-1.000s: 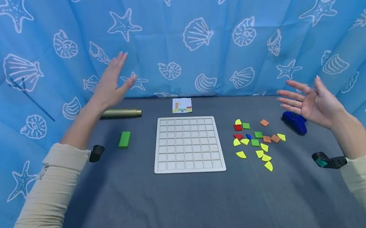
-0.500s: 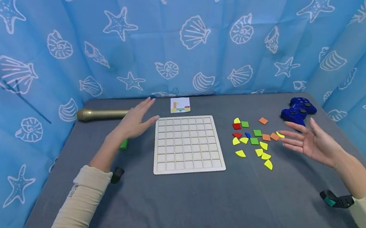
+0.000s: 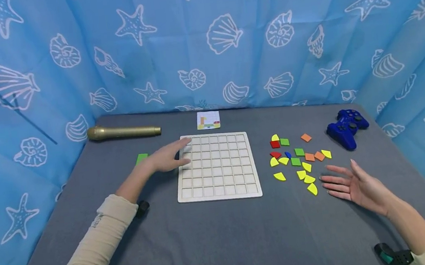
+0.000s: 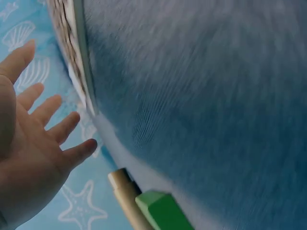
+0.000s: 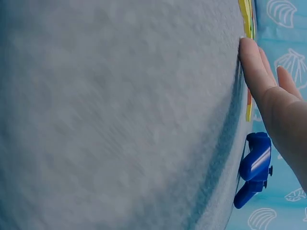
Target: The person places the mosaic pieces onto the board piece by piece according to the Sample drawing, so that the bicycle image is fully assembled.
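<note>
A white square grid board (image 3: 216, 167) lies mid-table. My left hand (image 3: 166, 157) hovers at its left edge, fingers extended over the outer cells and holding nothing; the left wrist view shows that hand (image 4: 41, 139) with fingers spread. Partly behind the left wrist is a green block (image 3: 142, 158). To the board's right lie flat pieces: yellow quarter-rounds (image 3: 279, 176), green squares (image 3: 296, 162), orange squares (image 3: 309, 157), red pieces (image 3: 274, 144) and a small blue piece (image 3: 287, 154). My right hand (image 3: 360, 187), palm turned sideways with loose fingers, is just right of them and holds nothing.
Behind the board lies a small printed card (image 3: 208, 120) with a coloured pattern. A gold microphone (image 3: 123, 131) lies at the back left, a blue game controller (image 3: 347, 128) at the right. A blue seashell-print curtain (image 3: 194, 42) encloses the grey table (image 3: 225, 240).
Both hands have come down. The left moved right and nearer, from above the microphone to the board's left edge; the right moved nearer, away from the controller. The pieces stay put.
</note>
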`<state>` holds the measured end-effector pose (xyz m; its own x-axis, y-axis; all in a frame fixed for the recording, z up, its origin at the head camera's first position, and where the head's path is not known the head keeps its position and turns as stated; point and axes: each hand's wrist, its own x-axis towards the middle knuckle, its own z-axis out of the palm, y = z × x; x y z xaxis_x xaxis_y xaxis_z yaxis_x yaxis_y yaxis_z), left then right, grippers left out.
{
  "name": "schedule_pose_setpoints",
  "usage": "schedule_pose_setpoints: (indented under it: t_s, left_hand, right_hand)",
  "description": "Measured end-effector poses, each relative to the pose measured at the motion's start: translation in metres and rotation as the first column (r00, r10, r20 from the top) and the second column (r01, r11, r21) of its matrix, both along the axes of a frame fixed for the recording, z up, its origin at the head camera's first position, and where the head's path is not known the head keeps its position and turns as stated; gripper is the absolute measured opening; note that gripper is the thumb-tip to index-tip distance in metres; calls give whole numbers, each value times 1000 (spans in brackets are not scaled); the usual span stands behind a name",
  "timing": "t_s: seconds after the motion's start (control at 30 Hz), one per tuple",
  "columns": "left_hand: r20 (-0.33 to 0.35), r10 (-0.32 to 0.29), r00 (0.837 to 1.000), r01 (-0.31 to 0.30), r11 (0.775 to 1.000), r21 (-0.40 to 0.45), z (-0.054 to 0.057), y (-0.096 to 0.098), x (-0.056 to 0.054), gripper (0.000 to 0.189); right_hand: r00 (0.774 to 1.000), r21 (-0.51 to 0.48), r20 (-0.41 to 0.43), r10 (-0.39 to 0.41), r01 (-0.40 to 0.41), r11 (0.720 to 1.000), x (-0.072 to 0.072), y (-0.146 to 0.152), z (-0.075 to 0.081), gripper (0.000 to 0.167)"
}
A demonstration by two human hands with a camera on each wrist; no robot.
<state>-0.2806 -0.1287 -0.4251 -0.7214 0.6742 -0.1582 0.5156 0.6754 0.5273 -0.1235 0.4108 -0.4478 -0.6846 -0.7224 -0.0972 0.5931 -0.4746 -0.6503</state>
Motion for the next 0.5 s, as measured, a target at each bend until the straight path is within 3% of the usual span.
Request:
schedule_pose_setpoints:
  t_s: [0.17, 0.3, 0.4, 0.5]
  left_hand:
    - [26, -31, 999, 32, 998, -50, -6, 3, 2, 73]
    - [46, -19, 999, 23, 995, -101, -9, 4, 3, 74]
    - [63, -4, 998, 12, 990, -140, -9, 5, 4, 75]
    - [79, 20, 997, -6, 985, -175, -9, 4, 5, 75]
  right_hand:
    - [998, 131, 6, -65, 63, 989, 3, -7, 2, 63]
    - [992, 263, -12, -124, 122, 957, 4, -12, 5, 56]
    - [985, 372, -35, -170, 170, 912, 4, -19, 8, 50]
    - [975, 500, -77, -207, 218, 839, 3, -27, 12, 57]
